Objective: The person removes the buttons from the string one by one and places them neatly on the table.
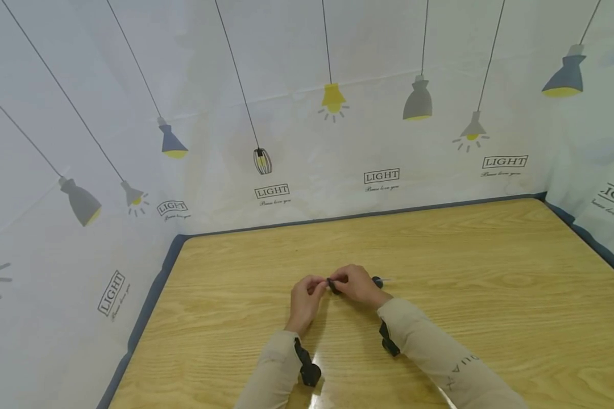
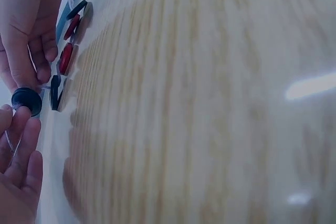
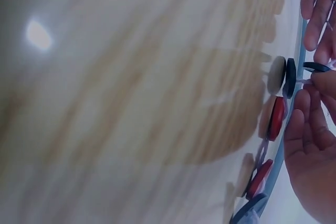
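Observation:
My left hand (image 1: 305,300) and right hand (image 1: 359,285) meet over the wooden table, fingertips close together. Between them is a small black round disc (image 2: 26,101), thin like a large button; its holes cannot be made out. The right thumb and fingers pinch the disc by its edge. Beside it, my left fingertips pinch a thin pale cord (image 2: 9,141), part of which shows between the fingers. From the right hand's side the cord runs through a row of more discs on the table: a black disc (image 3: 290,78), two red discs (image 3: 276,119) and another black disc (image 3: 248,208).
The wood-grain table (image 1: 225,318) is bordered by a dark blue edge (image 1: 153,295). Behind it hangs a pale cloth backdrop (image 1: 307,136) printed with lamps. A black wrist camera (image 1: 310,375) sits on the left sleeve, another camera (image 1: 390,345) on the right.

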The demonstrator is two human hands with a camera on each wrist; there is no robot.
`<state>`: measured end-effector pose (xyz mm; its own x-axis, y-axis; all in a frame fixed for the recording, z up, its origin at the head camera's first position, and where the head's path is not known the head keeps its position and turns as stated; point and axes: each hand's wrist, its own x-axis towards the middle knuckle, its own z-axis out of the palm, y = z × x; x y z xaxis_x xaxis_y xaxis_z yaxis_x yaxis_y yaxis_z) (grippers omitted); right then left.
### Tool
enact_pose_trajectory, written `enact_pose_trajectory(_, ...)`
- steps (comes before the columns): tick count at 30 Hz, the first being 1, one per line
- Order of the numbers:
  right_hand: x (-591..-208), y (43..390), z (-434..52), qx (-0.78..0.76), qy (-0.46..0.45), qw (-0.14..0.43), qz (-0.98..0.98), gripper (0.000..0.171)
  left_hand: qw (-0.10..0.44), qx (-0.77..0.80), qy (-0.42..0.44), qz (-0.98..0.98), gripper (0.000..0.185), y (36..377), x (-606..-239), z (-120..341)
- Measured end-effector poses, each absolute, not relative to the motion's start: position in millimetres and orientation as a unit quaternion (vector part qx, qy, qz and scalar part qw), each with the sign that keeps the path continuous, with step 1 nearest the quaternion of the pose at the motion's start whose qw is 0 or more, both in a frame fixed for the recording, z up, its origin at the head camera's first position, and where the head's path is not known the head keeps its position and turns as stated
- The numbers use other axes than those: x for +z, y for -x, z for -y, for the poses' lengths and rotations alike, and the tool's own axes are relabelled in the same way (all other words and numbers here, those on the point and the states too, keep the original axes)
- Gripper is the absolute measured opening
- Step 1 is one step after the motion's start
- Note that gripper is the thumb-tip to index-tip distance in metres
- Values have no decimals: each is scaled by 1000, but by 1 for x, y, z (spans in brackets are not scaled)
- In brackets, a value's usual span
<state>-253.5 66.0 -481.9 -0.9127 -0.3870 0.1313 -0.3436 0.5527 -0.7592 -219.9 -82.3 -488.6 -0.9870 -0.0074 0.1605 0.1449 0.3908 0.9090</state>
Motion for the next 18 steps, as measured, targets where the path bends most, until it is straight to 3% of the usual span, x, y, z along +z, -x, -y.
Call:
enact_pose_trajectory(10,-481,251,-70,-436,216,5,-874,6,79,-544,33,835,10,220,-488,78)
enact_pose_trajectory(18,-480,250,-74,-468,199,24,-861,7,88,-540,31,836,10,220,-491,75)
